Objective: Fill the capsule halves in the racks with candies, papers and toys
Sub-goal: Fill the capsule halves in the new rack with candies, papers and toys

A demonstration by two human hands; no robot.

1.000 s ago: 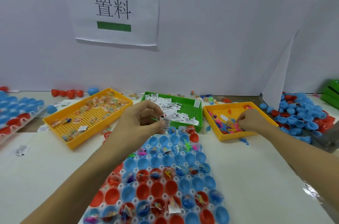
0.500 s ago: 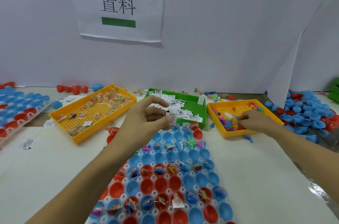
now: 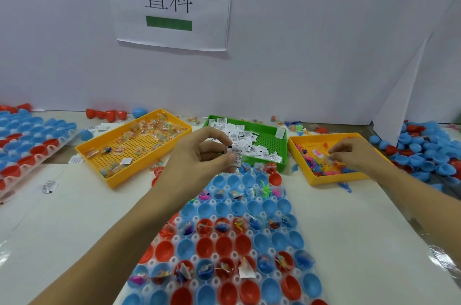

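Red and blue capsule halves (image 3: 225,246)

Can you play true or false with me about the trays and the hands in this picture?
1. The left hand pinches small folded papers. True.
2. The right hand is in the green tray. False: it reaches into the yellow tray on the right, the one holding the toys.
3. The green tray holds white paper slips. True.
4. Every cup in the rack in front is filled. False: many red and blue halves are empty.
5. The candies lie in the yellow tray on the left. True.
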